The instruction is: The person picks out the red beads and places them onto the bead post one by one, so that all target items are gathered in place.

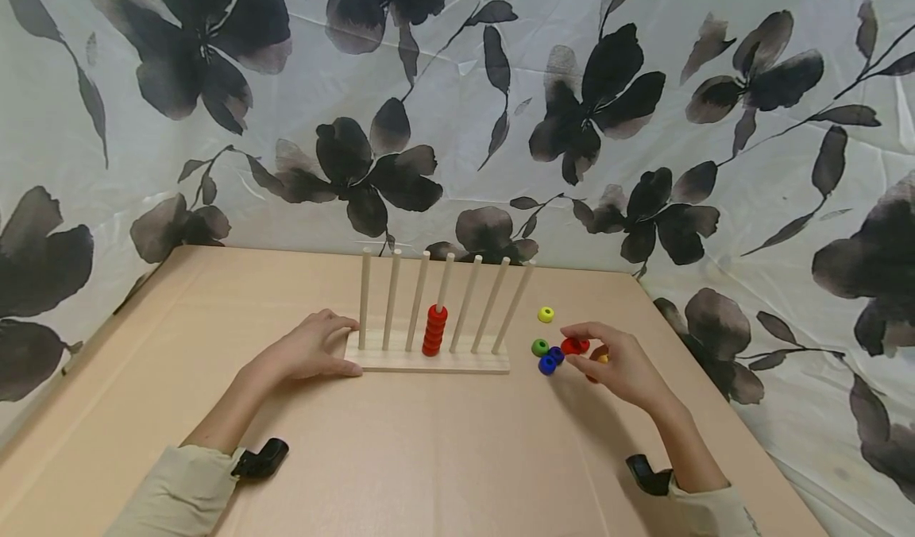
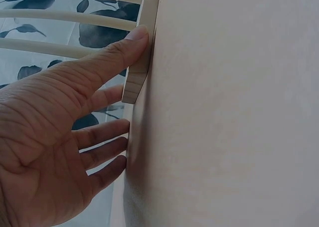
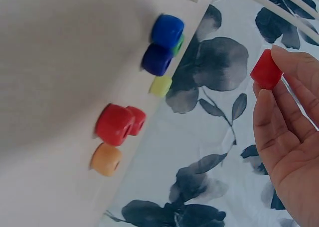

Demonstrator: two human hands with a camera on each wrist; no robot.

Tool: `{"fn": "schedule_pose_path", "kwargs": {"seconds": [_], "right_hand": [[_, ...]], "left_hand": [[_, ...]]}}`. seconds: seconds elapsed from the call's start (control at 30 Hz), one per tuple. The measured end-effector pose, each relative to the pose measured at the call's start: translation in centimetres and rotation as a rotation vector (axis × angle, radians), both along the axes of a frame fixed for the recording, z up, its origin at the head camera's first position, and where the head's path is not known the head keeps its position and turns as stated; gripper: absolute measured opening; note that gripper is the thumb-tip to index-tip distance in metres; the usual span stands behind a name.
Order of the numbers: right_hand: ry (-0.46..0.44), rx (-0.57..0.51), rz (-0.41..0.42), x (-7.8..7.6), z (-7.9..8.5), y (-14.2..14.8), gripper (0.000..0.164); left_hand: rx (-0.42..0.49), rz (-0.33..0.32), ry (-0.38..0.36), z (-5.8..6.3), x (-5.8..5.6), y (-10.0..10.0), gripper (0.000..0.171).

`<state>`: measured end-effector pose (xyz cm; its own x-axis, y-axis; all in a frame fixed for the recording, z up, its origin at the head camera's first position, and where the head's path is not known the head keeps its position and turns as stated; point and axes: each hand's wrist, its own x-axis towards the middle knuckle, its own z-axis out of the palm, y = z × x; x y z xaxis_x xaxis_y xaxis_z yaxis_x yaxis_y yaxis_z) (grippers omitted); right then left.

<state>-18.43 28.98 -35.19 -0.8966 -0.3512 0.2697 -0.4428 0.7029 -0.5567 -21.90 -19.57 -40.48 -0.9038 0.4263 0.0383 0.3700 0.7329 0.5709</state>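
Note:
My left hand (image 1: 310, 350) grips the left end of a wooden peg stand (image 1: 429, 362), with the thumb on the front of its base, also seen in the left wrist view (image 2: 137, 85). Several red beads (image 1: 434, 330) are stacked on the stand's middle peg. To the right of the stand, my right hand (image 1: 625, 366) pinches a red bead (image 3: 266, 70) between thumb and fingertips, above the table. Below and beside that hand lie loose beads: two red beads (image 3: 113, 124) and an orange bead (image 3: 105, 159).
Two blue beads (image 1: 547, 365) lie against a green bead (image 1: 539, 348) between the stand and my right hand. A yellow bead (image 1: 546, 314) sits farther back. The wooden table (image 1: 429, 450) ends at a flower-patterned cloth (image 1: 486, 124) behind and at the sides.

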Motion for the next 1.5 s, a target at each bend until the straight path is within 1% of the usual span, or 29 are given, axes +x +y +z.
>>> {"fn": "schedule_pose_path", "kwargs": {"seconds": [0.3,0.77,1.03,1.27,1.5], "right_hand": [[0.029,0.02,0.0,0.2,1.0,-1.1,0.038],[0.044,-0.02,0.011,0.4,2.2,-2.6,0.034],[0.06,-0.024,0.036,0.8,3.0,-3.3,0.034],[0.078,-0.031,0.06,0.9,3.6,-4.0,0.035],[0.127,-0.059,0.118,0.7,4.4,-4.6,0.035]], "left_hand": [[0.001,-0.003,0.002,0.0,0.0,0.1,0.08],[0.006,-0.004,0.002,-0.1,0.0,0.0,0.077],[0.004,0.0,-0.012,-0.2,-0.1,-0.1,0.078],[0.003,-0.008,0.01,-0.2,0.0,0.1,0.078],[0.001,-0.008,0.017,-0.2,0.0,0.1,0.077]]}}
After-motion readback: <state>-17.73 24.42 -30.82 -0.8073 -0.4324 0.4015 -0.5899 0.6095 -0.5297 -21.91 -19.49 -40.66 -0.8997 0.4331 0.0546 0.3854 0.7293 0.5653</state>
